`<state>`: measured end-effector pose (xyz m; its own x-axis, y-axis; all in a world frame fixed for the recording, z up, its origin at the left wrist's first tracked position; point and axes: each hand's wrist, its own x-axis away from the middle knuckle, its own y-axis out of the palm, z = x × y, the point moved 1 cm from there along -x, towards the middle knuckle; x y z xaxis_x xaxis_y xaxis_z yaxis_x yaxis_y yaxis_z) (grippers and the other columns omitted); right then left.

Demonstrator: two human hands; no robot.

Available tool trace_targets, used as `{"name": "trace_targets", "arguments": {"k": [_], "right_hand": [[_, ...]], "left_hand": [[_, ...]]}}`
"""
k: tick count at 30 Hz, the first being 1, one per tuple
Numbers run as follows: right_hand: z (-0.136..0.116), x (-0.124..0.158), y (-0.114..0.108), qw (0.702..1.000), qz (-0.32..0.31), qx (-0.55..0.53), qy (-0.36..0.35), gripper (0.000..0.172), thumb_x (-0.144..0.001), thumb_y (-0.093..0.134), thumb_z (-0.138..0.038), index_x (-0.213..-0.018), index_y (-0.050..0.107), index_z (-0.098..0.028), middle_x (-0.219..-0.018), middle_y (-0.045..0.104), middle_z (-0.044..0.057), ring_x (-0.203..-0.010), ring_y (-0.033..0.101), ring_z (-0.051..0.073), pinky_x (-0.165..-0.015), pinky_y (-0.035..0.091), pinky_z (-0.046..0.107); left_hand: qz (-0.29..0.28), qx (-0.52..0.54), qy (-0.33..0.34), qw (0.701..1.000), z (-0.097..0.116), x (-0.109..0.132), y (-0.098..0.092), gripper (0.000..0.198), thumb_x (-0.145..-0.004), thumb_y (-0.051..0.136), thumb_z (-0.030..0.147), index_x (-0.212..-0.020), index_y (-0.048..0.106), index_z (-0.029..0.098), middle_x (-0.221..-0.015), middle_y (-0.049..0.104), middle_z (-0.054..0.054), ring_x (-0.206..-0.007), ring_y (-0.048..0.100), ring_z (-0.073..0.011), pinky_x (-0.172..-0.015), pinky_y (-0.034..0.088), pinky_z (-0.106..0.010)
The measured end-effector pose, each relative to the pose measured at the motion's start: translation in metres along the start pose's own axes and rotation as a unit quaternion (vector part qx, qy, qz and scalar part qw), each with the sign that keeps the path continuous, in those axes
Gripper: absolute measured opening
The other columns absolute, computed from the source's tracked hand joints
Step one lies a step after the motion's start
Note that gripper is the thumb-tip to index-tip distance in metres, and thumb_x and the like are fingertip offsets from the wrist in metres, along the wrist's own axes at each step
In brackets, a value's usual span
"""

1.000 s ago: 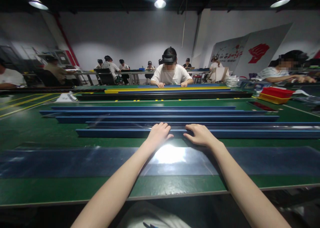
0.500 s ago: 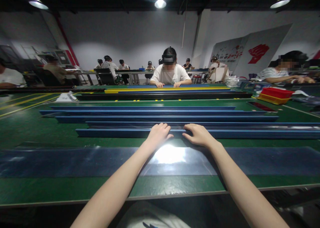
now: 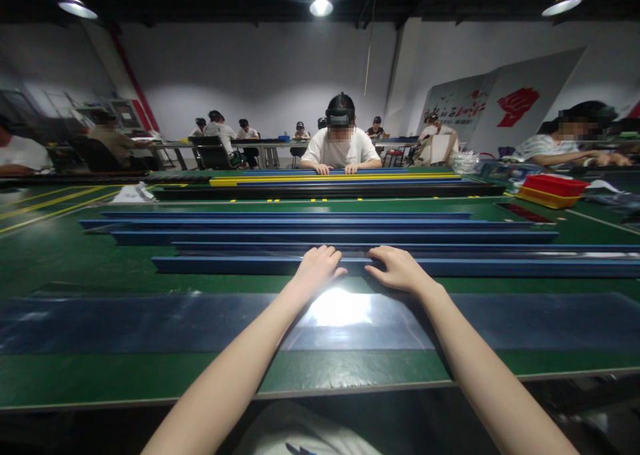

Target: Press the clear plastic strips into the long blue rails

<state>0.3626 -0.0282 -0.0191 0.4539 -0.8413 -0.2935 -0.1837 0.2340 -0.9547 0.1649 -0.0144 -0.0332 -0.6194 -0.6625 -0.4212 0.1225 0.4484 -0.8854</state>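
My left hand (image 3: 317, 267) and my right hand (image 3: 399, 268) rest side by side on the nearest long blue rail (image 3: 225, 264), fingers curled over its top edge, thumbs at its near side. The rail lies crosswise on the green table (image 3: 100, 268). Behind it lie several more long blue rails (image 3: 300, 236) in parallel. In front of my hands a wide glossy dark blue strip (image 3: 125, 323) lies flat, with a bright lamp reflection between my wrists.
A person in a white shirt (image 3: 341, 150) sits opposite with both hands on yellow and blue rails (image 3: 330, 178). Red and yellow bins (image 3: 553, 188) stand at the right. Other people sit at tables on the left, right and back.
My hands have stayed on the rail. The hands of the person opposite have drawn a little closer together.
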Motion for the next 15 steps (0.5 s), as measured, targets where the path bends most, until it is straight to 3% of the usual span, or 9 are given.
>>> {"name": "trace_targets", "arguments": {"k": [15], "right_hand": [[-0.0037, 0.0001, -0.0032, 1.000, -0.011, -0.011, 0.013, 0.024, -0.080, 0.045, -0.034, -0.091, 0.060, -0.017, -0.094, 0.064, 0.009, -0.088, 0.057, 0.020, -0.073, 0.038, 0.026]], "left_hand": [[-0.023, 0.016, -0.007, 1.000, -0.0001, 0.0000, -0.0020, 0.023, -0.081, 0.054, 0.039, -0.084, 0.055, 0.016, -0.086, 0.060, -0.005, -0.085, 0.055, -0.0189, -0.069, 0.039, -0.029]]}}
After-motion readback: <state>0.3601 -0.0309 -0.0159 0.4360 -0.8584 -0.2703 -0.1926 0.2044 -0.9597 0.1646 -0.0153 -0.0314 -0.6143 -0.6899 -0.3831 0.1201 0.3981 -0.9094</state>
